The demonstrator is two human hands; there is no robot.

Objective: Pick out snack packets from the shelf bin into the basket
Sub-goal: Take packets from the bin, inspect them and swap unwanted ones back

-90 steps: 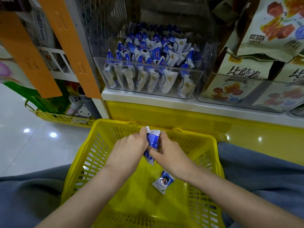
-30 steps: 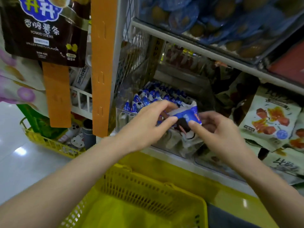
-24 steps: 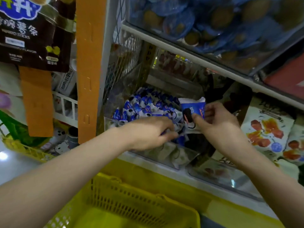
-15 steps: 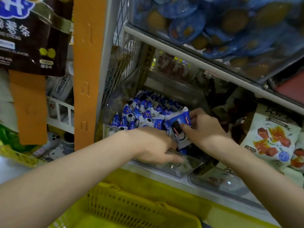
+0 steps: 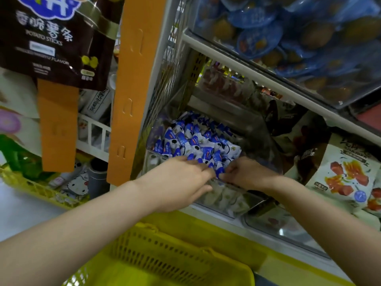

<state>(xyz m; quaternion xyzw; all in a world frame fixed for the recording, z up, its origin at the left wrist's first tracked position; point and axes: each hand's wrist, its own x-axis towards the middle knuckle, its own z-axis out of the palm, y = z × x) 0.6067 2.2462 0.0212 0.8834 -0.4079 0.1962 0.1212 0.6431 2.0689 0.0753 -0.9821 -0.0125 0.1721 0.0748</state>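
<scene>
A clear shelf bin (image 5: 222, 200) holds several small blue-and-white snack packets (image 5: 191, 139). Both my hands reach over its front wall. My left hand (image 5: 179, 182) lies with its fingers stretched out, the tips touching the front packets. My right hand (image 5: 247, 174) has curled fingers that pinch one blue-and-white packet (image 5: 217, 169) at the front of the pile, right at my left fingertips. Below the shelf, the yellow basket (image 5: 185, 246) shows only its far rim and wall; its inside is out of view.
An orange post (image 5: 134, 79) stands left of the bin, with a dark potato-stick bag (image 5: 47, 38) hanging beside it. Above is a shelf bin of blue cups (image 5: 288, 38). Bags with red pictures (image 5: 346, 174) fill the right. Another yellow basket (image 5: 31, 186) sits at floor level on the left.
My right hand lowered the packet it held up down to the front of the bin's pile. My left hand stayed over the bin's front wall, and both hands' fingertips have met.
</scene>
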